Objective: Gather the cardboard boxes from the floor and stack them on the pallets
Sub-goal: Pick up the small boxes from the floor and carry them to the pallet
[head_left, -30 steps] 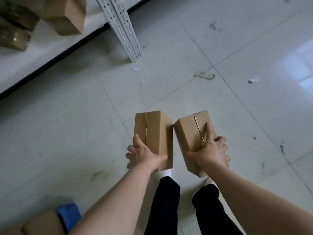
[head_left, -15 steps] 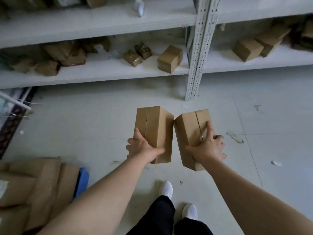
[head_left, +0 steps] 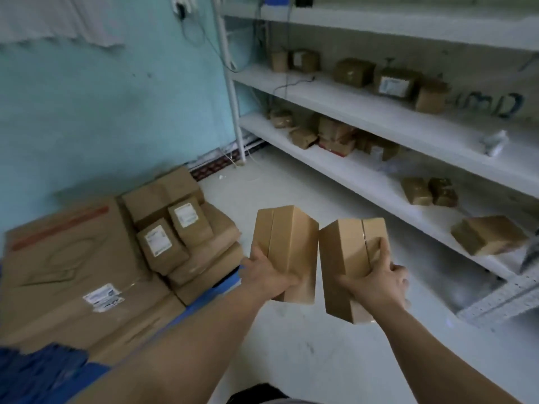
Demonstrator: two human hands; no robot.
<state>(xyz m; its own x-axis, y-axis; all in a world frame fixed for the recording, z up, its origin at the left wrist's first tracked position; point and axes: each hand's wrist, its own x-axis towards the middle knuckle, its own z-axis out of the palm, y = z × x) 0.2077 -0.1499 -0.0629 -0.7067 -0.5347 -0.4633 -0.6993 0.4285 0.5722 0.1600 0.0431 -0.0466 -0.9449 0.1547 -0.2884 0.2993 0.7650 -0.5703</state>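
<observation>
Held two cardboard boxes up in the air, one in each hand. Gripped the left box (head_left: 287,243) at its near end with the left hand (head_left: 264,275), fingers (head_left: 256,258) curled round one side and thumb round the other. Gripped the right box (head_left: 347,258) at its near end with the right hand (head_left: 376,282), thumb laid flat along the top seam, fingers (head_left: 399,271) wrapped round the far side. Held both boxes side by side, just beside each other; touching or not, hard to tell. Pointed the long side of each box away from the body and a bit up, with the hands at the low, near ends.

Hung above the bare floor (head_left: 291,351), not above the pallet (head_left: 224,282). Saw that blue pallet to the left of both hands and lower down, mostly as a thin blue strip along its right edge. Saw a big flat carton (head_left: 73,266) and a pile of small boxes (head_left: 178,237) already on it. Looked nearer to the left hand than to the right, so probably the left box first. Needed a swing to the left and then down, likely onto the pile by the pallet's right edge or onto the flat carton. Could slip, maybe, with only one end of each box held.

Saw white shelves (head_left: 379,118) with more parcels off to the right, well apart from the pallet.
</observation>
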